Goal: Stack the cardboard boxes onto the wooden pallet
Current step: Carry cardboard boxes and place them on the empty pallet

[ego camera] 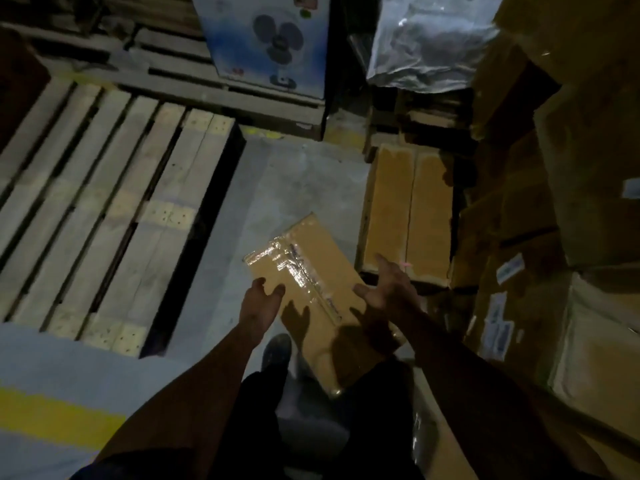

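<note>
A flat cardboard box (pixel 311 271) sealed with shiny clear tape lies on the grey floor in front of my feet. My left hand (pixel 259 303) hovers over its left edge with fingers loosely spread. Over the box's right edge, my right hand (pixel 388 289) is held out with straight fingers. Neither hand grips the box; both cast shadows on it. The wooden pallet (pixel 114 209) lies to the left, its slats bare. A second cardboard box (pixel 408 209) sits on the floor just right of the taped one.
Stacked cardboard boxes (pixel 571 220) fill the right side. A fan box (pixel 266 43) stands on another pallet at the back, next to a plastic-wrapped bundle (pixel 433 39). A yellow floor line (pixel 52 417) runs at lower left. My shoe (pixel 277 351) is beside the box.
</note>
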Tool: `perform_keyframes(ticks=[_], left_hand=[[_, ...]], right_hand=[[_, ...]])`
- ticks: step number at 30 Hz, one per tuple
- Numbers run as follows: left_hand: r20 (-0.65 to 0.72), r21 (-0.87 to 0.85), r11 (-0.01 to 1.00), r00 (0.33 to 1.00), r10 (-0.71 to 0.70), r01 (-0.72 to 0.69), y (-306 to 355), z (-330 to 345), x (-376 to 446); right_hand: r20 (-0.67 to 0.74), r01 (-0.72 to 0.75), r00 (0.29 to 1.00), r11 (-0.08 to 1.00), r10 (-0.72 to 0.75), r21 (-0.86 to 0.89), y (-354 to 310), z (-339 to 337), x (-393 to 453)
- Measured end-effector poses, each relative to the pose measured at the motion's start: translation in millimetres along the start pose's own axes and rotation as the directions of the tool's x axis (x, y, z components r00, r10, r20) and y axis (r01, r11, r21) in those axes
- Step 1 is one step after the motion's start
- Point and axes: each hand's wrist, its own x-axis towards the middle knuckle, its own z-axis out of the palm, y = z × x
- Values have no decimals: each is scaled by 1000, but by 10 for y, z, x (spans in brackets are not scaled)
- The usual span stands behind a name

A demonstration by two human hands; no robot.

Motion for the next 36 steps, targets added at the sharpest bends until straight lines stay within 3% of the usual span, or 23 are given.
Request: perform_keyframes(ticks=[5,14,25,30,36], left_hand=[[-135,-359,920,966,-219,158,-398,810,734],[-208,-595,777,895,-395,205,-1532,1986,1878],[-149,-663,741,952,-268,105,-2113,2258,2327],[-138,-712,697,958,-252,80,-2082,2219,2245],[-200,-665,746,952,-231,42,-1940,1961,2052]], right_hand=[[85,73,994,997,-74,9,487,551,1161],[204,189,963,981,-176,-50,1142,1767,2739],[170,140,970,969,-176,202,1558,2405,3169],[164,110,978,986,-129,124,1457,2396,3040],[142,149,977,986,-158,75,1244,2191,2765]])
